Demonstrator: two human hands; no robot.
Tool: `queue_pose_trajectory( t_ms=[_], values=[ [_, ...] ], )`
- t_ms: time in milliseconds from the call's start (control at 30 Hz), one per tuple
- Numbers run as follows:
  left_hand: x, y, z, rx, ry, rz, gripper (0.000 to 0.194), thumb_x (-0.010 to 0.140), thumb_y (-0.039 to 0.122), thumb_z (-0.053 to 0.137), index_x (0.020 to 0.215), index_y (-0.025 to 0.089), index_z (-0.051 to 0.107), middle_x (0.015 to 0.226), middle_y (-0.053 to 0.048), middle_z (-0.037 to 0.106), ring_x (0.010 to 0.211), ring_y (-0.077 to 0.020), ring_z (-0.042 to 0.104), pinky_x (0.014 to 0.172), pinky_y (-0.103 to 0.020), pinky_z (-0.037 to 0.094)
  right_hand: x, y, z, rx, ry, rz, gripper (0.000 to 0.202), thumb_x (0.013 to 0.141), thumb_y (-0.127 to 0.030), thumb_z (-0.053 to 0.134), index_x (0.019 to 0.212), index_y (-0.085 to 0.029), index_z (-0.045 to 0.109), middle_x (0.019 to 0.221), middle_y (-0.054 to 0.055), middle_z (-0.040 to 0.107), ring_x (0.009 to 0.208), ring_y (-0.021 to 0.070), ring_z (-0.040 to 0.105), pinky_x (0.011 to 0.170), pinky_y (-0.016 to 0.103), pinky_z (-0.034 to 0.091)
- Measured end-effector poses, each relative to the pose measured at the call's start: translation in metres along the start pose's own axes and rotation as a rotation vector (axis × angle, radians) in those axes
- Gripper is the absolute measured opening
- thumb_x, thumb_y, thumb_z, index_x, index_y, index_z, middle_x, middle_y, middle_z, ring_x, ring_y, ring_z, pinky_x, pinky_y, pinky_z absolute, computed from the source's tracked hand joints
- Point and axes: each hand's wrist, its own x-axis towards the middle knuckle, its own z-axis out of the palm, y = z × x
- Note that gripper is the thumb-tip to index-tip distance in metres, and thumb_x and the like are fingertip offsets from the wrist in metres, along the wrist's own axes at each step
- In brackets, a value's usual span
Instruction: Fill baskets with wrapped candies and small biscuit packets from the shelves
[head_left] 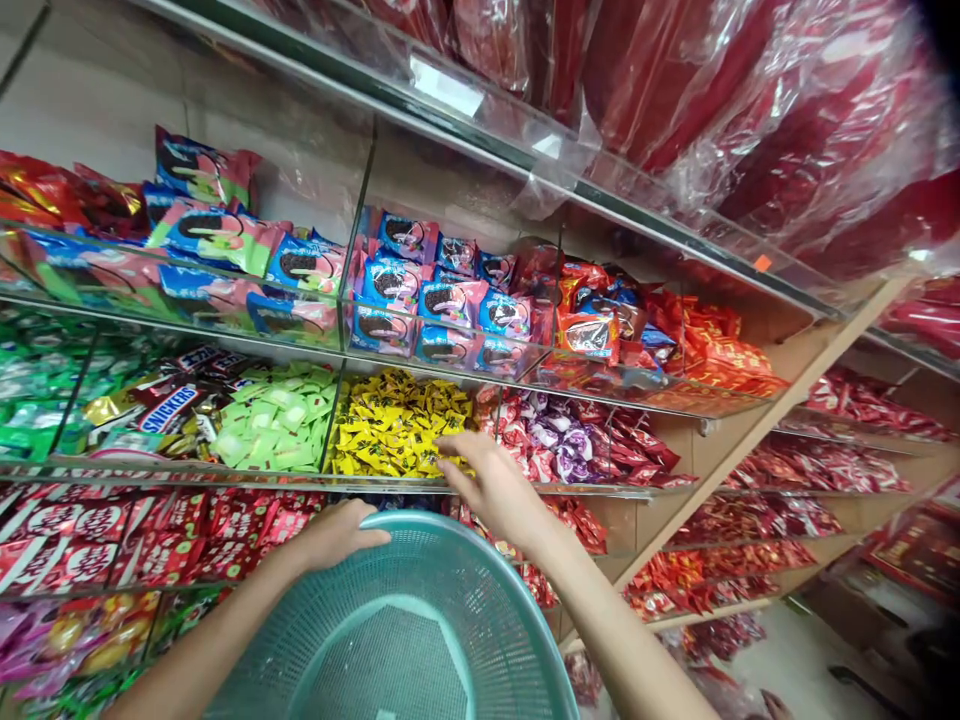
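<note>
My left hand (pixel 341 535) grips the rim of a round teal plastic basket (pixel 480 560), thumb over the edge and fingers outside it. The basket hangs low in front of the shelves, and nothing shows inside it. Above its right side, my right hand (pixel 491 485) reaches to the front edge of a compartment of small yellow-wrapped candies (pixel 397 420). The fingers of that hand are apart and hold nothing visible. Light green packets (pixel 281 415) fill the compartment to the left, and purple and white wrapped candies (pixel 562 435) lie to the right.
Clear dividers and front lips edge the shelves. Blue and pink cookie packs (pixel 450 300) fill the shelf above. Plastic-wrapped red goods (pixel 675 90) hang over the top rail. A wooden side panel (pixel 750 420) slants at the right, with more red packets (pixel 825 460) beyond.
</note>
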Motion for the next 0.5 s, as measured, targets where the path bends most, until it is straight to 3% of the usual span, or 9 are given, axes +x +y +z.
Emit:
queue_pose_trajectory(
  t_ms=[133,267,500],
  values=[
    [0.001,-0.004,0.002,0.035,-0.001,-0.014,0.044,0.072,0.061,0.045,0.066,0.019,0.056,0.070,0.000,0.062,0.068,-0.0188,0.055,0.055,-0.022,0.031,0.045,0.032,0.030,-0.155,-0.074,0.132,0.031,0.084,-0.035,0.050,0.103,-0.013,0.058,0.099,0.012,0.060,0.097,0.0222,0.052,0.082,0.035,0.040],
    [0.002,-0.009,0.006,0.006,-0.015,-0.016,0.045,0.072,0.063,0.044,0.069,0.019,0.056,0.071,0.001,0.062,0.068,-0.0179,0.055,0.054,-0.021,0.031,0.055,0.052,0.055,-0.216,-0.192,0.215,0.041,0.076,-0.046,0.057,0.100,-0.013,0.061,0.099,0.015,0.059,0.098,0.0285,0.051,0.079,0.039,0.039],
    [0.001,-0.012,0.007,-0.005,0.000,-0.010,0.045,0.072,0.063,0.044,0.067,0.019,0.055,0.068,0.001,0.060,0.067,-0.0179,0.055,0.053,-0.021,0.029,0.058,0.058,0.058,-0.097,-0.255,0.178,0.037,0.070,-0.039,0.066,0.097,-0.015,0.059,0.096,0.010,0.058,0.089,0.0222,0.052,0.073,0.031,0.038]
  ],
)
